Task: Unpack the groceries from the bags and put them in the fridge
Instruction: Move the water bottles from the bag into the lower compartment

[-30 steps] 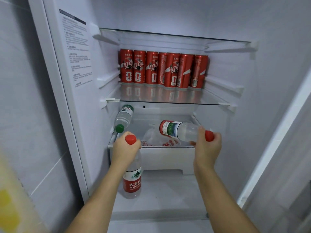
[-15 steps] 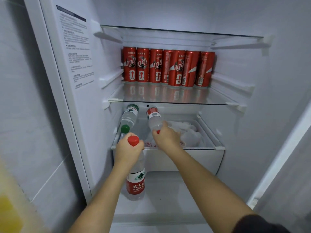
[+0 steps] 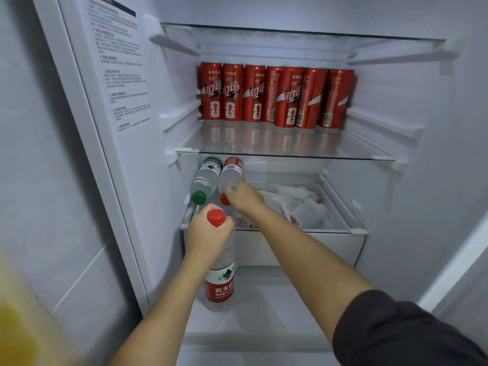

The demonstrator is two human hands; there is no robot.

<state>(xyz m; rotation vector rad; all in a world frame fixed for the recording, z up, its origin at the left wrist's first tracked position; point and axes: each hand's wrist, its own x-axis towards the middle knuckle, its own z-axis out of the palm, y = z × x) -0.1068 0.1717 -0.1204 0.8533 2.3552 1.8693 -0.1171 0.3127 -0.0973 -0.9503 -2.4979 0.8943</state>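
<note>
Seven red cans (image 3: 274,97) stand in a row at the back of the glass shelf (image 3: 290,147) inside the fridge (image 3: 427,107), at 12 o'clock from the drawer (image 3: 311,247) below it. Three water bottles are in view. The green-capped bottle (image 3: 206,179) lies at the left end of the drawer with its cap toward the camera. Just beside it, at its 3 o'clock, is the lying red-capped bottle (image 3: 230,175), pointing the same way. The right hand (image 3: 244,198) reaches in from 5 o'clock, and its fingers (image 3: 233,191) are curled over this bottle's neck end, so only a sliver of the cap shows under the hand. The left hand (image 3: 208,236) is at 6 o'clock from the green cap, in front of the drawer. Its fingers are closed tight round the neck of the upright red-capped bottle (image 3: 220,283), with the cap poking out above the fist. This bottle hangs down toward the fridge floor, though whether its base touches I cannot tell. White plastic bags (image 3: 303,207) are bunched in the drawer at 3 o'clock from the bottles, but their number is unclear. One printed sticker (image 3: 118,75) is on the fridge's left wall at 10 o'clock.
</note>
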